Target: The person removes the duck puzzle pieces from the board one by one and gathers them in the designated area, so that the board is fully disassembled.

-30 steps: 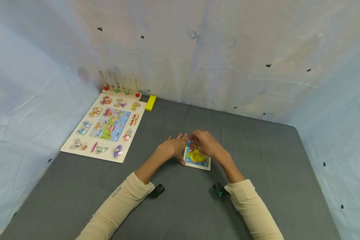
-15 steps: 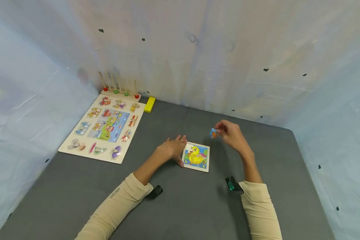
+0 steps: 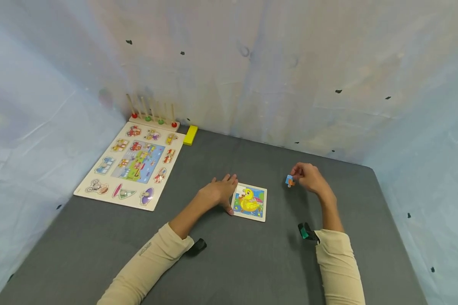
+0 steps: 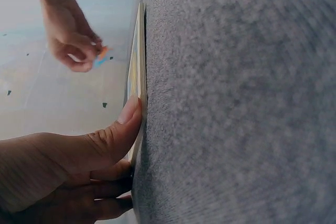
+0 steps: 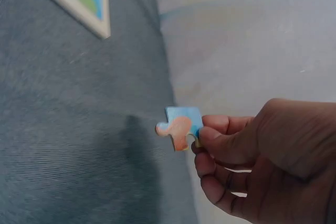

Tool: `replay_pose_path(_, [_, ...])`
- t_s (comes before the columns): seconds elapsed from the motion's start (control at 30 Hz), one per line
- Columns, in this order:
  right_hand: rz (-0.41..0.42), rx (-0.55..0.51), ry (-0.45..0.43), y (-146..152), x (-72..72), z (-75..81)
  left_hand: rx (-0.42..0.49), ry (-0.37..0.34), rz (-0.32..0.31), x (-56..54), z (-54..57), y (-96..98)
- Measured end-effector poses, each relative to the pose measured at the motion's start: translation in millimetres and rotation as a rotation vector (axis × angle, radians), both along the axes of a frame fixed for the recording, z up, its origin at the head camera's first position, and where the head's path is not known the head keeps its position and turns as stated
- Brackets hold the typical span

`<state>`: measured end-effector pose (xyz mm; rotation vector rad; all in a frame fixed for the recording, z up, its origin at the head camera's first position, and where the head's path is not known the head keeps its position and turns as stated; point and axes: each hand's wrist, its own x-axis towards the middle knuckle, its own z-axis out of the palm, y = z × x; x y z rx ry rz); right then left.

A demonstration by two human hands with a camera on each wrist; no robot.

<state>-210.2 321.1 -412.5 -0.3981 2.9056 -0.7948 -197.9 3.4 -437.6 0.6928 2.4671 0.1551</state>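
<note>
My right hand [image 3: 312,180] pinches a blue-and-orange jigsaw piece [image 5: 181,124] between thumb and fingers, raised over the table to the right of the puzzle. The framed duck jigsaw puzzle [image 3: 266,205] lies flat on the table, with a pale bare spot at its upper left corner. Along its left side rests my left hand [image 3: 216,192], fingers extended and spread toward the far corner. In the left wrist view, the thumb [image 4: 128,116] presses against the edge of the puzzle frame [image 4: 142,40].
A large wooden peg puzzle board [image 3: 116,201] with vehicle and toy pictures lies at the left. Behind it stands a bead rack [image 3: 156,123] with upright rods, and a yellow block [image 3: 191,135] is beside it. A pale curtain [image 3: 275,76] encloses the grey table [image 3: 229,262].
My right hand has lifted the jigsaw piece off the puzzle's upper left corner and carried it right. The bare spot is now exposed. My left hand has stayed at the frame's left side.
</note>
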Motion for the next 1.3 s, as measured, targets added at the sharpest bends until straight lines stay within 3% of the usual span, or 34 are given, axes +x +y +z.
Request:
replay_pose_path(0.23, [-0.007, 0.021, -0.085, 2.2, -6.4, -24.9, 0.008, 0.004, -0.012, 3.7, 0.7, 0.5])
replay_pose_path(0.43, [-0.05, 0.037, -0.11, -0.6, -4.8, -32.9, 0.006, 0.001, -0.022, 7.1, -0.4, 1.1])
replay_pose_path(0.8, [-0.015, 0.116, -0.101, -15.1, -12.0, -35.5, 0.004, 0.01, -0.007, 6.9, -0.2, -6.1])
replay_pose_path(0.97, [-0.021, 0.204, -0.057, -18.5, -12.2, -37.1, -0.003, 0.012, -0.009, 6.6, -0.1, -5.7])
replay_pose_path(1.17, [-0.055, 0.272, -0.103, -27.6, -6.2, -28.1, -0.006, 0.014, -0.012, 5.2, -1.2, -3.9])
replay_pose_path(1.3, [-0.029, 0.264, -0.069, -37.7, -2.7, -23.1, 0.004, 0.015, -0.016, 3.1, -1.3, -2.5])
